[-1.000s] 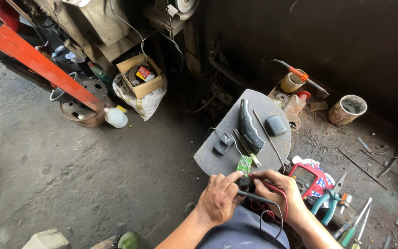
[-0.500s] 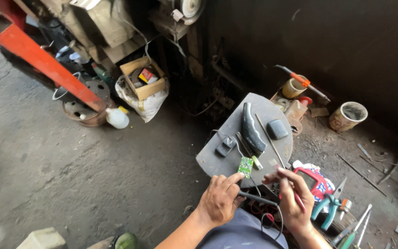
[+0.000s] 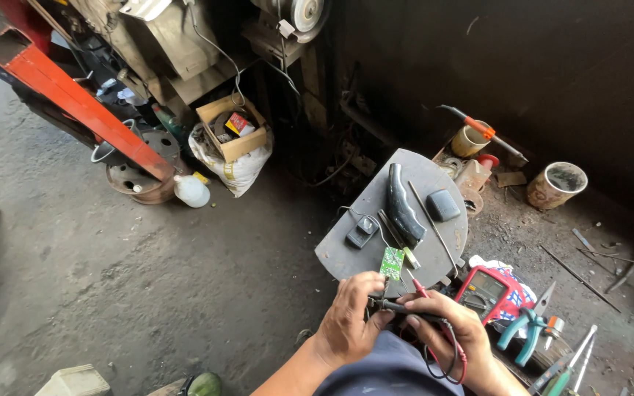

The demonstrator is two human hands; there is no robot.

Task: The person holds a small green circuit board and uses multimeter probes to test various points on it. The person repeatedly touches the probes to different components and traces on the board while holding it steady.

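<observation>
My left hand (image 3: 350, 319) and my right hand (image 3: 453, 330) meet low in the head view, just below a small green circuit board (image 3: 391, 262). Both are closed around thin multimeter probes (image 3: 398, 304), one black and one red, whose leads loop down over my right wrist. The probe tips point up towards the board. The board lies at the near edge of a grey metal plate (image 3: 365, 213). A red multimeter (image 3: 487, 292) sits just right of my right hand.
On the plate lie a black curved handle (image 3: 402, 205), a dark pad (image 3: 443, 204) and a small black switch part (image 3: 361, 232). Green pliers (image 3: 524, 331) and screwdrivers lie at right. A cardboard box (image 3: 232, 128), white bottle (image 3: 191, 191), red beam (image 3: 75, 99) and tins (image 3: 556, 185) stand behind.
My right hand has closed back in towards my left hand and the probes. The view has shifted slightly.
</observation>
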